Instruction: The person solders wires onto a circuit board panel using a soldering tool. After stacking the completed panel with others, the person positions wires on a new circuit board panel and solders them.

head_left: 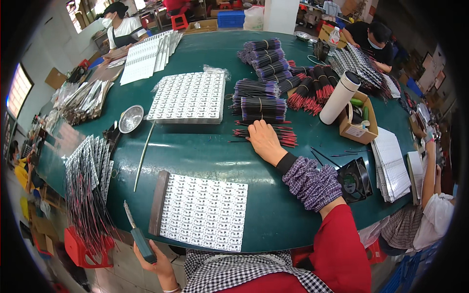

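Observation:
My left hand (pixel 160 267), low at the table's front edge, is closed around the green handle of a soldering iron (pixel 142 243), its metal tip pointing up and away. Reaching forward, my right hand (pixel 265 140) has its bent fingers on a loose pile of thin black and red wires (pixel 289 136); the exact grip of the fingertips is partly hidden. Between the hands lies a white sheet of small printed circuit boards (pixel 205 213), its left edge against a dark brown bar (pixel 159 202). Bundled wires (pixel 264 108) with purple ends lie just beyond my right hand.
Stacked board sheets (pixel 188 97) lie ahead, near a metal bowl (pixel 131 119) and a thin green stick (pixel 144 156). Wired boards (pixel 90 166) hang over the left edge. A white flask (pixel 340 96), cardboard box (pixel 359 131) and black fan (pixel 354 179) stand right. Other people sit around.

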